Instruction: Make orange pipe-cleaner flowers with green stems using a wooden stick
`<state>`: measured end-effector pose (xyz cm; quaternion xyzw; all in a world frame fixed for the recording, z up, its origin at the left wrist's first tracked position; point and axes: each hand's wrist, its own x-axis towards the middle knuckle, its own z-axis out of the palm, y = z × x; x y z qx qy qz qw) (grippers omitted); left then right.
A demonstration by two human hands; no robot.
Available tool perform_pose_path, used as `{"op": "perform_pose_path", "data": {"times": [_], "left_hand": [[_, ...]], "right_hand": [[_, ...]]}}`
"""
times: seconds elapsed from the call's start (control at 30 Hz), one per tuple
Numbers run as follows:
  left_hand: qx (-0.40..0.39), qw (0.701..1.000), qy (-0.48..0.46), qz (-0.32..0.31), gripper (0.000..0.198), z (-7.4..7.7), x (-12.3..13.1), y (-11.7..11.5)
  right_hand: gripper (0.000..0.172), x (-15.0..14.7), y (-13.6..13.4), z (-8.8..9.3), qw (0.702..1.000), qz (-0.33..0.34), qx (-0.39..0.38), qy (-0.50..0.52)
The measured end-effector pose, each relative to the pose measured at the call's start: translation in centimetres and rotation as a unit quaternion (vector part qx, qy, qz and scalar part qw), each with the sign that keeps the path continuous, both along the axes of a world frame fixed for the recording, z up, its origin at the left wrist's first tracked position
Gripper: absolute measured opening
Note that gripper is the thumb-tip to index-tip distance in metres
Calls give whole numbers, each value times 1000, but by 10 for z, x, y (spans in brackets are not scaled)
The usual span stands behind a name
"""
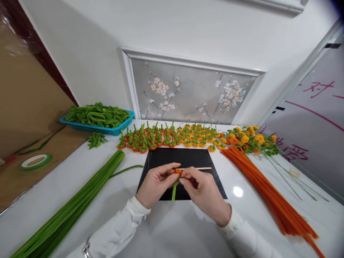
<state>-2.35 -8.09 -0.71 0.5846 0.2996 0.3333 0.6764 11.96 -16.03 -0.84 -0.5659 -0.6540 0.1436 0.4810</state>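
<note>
Between the fingertips of both hands, over a black mat, is a small orange pipe-cleaner flower. My left hand pinches it from the left side. My right hand has thumb and forefinger closed together at its right, by a green pipe cleaner that hangs down from the flower toward me. Fingers partly cover the flower, so how the green piece joins it is hidden. Just behind the fingers, a thin wooden stick lies across the mat.
Orange and yellow flower heads with green tops stand in rows behind the mat. Green pipe cleaners lie left, orange ones right. A blue basket of green loops, green tape and a yellow flower bunch surround these.
</note>
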Motion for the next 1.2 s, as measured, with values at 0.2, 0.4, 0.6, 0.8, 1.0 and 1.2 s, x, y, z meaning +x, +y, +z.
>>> {"op": "perform_pose_path", "data": {"times": [0.2, 0.4, 0.6, 0.8, 1.0, 1.2], "left_hand": [[15, 1000, 4, 9, 16, 2, 0, -1], [24, 998, 4, 60, 11, 3, 1, -2], [9, 999, -5, 45, 24, 4, 0, -3], [10, 998, 1, 69, 17, 3, 0, -3], [2, 997, 14, 80, 20, 0, -1, -2], [51, 996, 24, 73, 15, 2, 0, -3]], "right_hand": [[8, 0, 1, -1, 1000, -5, 4, 12], [9, -1, 0, 1, 1000, 11, -8, 20], [8, 0, 0, -1, 1000, 15, -10, 23], [8, -1, 0, -2, 999, 24, -7, 35], [6, -3, 0, 0, 996, 29, -36, 77], [12, -3, 1, -6, 959, 84, -115, 244]]}}
